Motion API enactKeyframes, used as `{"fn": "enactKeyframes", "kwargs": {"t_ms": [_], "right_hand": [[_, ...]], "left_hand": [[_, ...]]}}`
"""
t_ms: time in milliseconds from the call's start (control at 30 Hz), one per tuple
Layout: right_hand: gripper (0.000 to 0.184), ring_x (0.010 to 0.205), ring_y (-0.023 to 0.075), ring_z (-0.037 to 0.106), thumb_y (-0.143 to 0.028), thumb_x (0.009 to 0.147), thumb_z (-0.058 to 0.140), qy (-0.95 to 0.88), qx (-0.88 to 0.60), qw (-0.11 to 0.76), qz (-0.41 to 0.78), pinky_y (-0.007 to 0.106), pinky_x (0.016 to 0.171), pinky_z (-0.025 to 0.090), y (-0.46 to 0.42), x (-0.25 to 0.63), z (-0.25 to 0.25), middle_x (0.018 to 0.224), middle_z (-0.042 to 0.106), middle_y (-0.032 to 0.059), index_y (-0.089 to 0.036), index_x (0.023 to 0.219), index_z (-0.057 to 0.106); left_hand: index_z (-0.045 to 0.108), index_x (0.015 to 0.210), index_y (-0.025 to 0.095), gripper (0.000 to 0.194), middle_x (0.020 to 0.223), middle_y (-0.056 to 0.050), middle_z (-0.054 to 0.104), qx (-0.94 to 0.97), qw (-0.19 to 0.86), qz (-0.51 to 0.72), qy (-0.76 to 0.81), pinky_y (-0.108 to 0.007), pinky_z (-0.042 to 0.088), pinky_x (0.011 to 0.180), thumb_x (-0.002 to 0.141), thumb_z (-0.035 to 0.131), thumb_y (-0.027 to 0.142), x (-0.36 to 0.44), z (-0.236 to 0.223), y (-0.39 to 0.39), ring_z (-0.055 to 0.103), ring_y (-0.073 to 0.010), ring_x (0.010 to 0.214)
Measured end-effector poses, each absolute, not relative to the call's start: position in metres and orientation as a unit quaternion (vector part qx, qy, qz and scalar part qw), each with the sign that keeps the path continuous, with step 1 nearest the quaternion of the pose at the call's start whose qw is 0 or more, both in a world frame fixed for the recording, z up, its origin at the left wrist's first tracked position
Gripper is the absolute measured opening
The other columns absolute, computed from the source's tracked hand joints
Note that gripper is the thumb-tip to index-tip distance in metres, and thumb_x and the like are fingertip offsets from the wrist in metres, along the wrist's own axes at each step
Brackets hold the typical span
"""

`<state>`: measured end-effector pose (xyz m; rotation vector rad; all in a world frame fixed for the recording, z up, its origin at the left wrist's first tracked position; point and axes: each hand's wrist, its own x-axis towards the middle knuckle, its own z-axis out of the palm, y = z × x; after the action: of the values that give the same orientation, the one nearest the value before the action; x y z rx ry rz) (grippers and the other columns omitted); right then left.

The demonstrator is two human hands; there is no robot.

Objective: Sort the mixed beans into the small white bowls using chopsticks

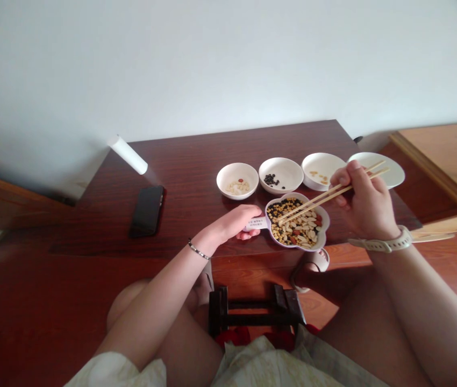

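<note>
My left hand (pixel 241 221) is closed round the handle of a flower-shaped pan (pixel 324 226) at the table's near edge. In the pan lies a mix of black beans, yellow kernels, pale flat seeds and a few reddish pieces (pixel 298 226). My right hand (pixel 363 196) grips a pair of wooden chopsticks (pixel 321 200), their tips down in the mix at the pan's left side. Whether the tips pinch anything is too small to tell. Behind the pan stand a white bowl with pale seeds (pixel 237 187), one with black beans (pixel 288 174) and one with yellowish pieces (pixel 320 164).
At the right end of the row is a white plate (pixel 393 171), partly behind my right hand. A black phone (pixel 147 210) and a white cylinder (pixel 128 155) are on the left of the dark wooden table (pixel 188 156). A wooden cabinet (pixel 446 156) stands at right.
</note>
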<state>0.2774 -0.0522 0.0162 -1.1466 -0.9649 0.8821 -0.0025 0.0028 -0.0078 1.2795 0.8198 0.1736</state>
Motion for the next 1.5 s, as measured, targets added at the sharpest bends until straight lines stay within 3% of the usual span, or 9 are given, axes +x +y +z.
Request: {"fn": "enactKeyframes", "kwargs": {"t_ms": [233,400,567,700,967,1200,1500], "right_hand": [[0.045,0.051,0.0101,0.039,-0.053,0.099,0.077,-0.388,-0.462,0.703,0.377,0.032,0.042,0.018,-0.042,0.267,0.026,0.073,0.049,0.0003,-0.024,0.074,0.053],[0.049,0.051,0.01,0.044,-0.06,0.099,0.075,-0.394,-0.428,0.744,0.33,0.031,0.041,0.022,-0.02,0.25,0.025,0.073,0.05,0.0004,-0.025,0.075,0.052],[0.046,0.053,0.0122,0.047,-0.065,0.1,0.07,-0.428,-0.432,0.725,0.324,0.032,0.044,0.026,-0.006,0.236,0.021,0.07,0.052,-0.0003,-0.026,0.079,0.057],[0.047,0.057,0.0108,0.048,-0.065,0.102,0.068,-0.425,-0.448,0.716,0.326,0.032,0.047,0.027,-0.017,0.241,0.025,0.08,0.057,0.0014,-0.025,0.081,0.056],[0.046,0.053,0.0077,0.035,-0.056,0.099,0.076,-0.391,-0.465,0.669,0.429,0.032,0.044,0.015,-0.041,0.275,0.025,0.077,0.048,0.0001,-0.023,0.077,0.054],[0.045,0.051,0.0073,0.04,-0.055,0.103,0.072,-0.419,-0.512,0.601,0.448,0.03,0.042,0.018,-0.05,0.291,0.017,0.076,0.052,0.0014,-0.021,0.077,0.059],[0.044,0.047,0.008,0.042,-0.052,0.108,0.064,-0.446,-0.546,0.593,0.389,0.029,0.042,0.02,-0.055,0.306,0.016,0.067,0.052,0.0003,-0.021,0.076,0.06]], "left_hand": [[0.05,0.09,0.022,0.03,0.061,0.002,0.056,0.63,0.667,0.108,0.383,-0.019,0.026,0.04,0.11,0.04,0.042,-0.008,-0.007,-0.003,0.045,-0.008,0.043],[0.051,0.09,0.021,0.033,0.059,0.004,0.054,0.652,0.638,0.136,0.387,-0.018,0.032,0.042,0.112,0.039,0.043,-0.008,-0.006,-0.008,0.045,-0.0077,0.043],[0.054,0.092,0.021,0.037,0.059,0.004,0.055,0.675,0.577,0.168,0.427,-0.02,0.033,0.043,0.113,0.039,0.047,-0.005,-0.011,-0.016,0.047,-0.0093,0.043],[0.057,0.094,0.022,0.033,0.062,0.003,0.058,0.701,0.499,0.207,0.466,-0.021,0.036,0.051,0.113,0.039,0.043,-0.005,-0.013,-0.026,0.055,-0.0117,0.05],[0.061,0.103,0.024,0.017,0.082,0.0,0.068,0.764,0.374,0.238,0.468,-0.025,0.042,0.069,0.11,0.047,0.031,-0.005,-0.02,-0.034,0.062,-0.0163,0.071],[0.061,0.106,0.023,0.018,0.089,0.0,0.07,0.771,0.38,0.251,0.446,-0.028,0.043,0.077,0.11,0.044,0.027,-0.001,-0.023,-0.031,0.062,-0.0164,0.076],[0.063,0.106,0.022,0.019,0.079,0.002,0.063,0.756,0.396,0.268,0.446,-0.03,0.037,0.067,0.107,0.044,0.023,0.002,-0.026,-0.03,0.055,-0.0149,0.066]]}}
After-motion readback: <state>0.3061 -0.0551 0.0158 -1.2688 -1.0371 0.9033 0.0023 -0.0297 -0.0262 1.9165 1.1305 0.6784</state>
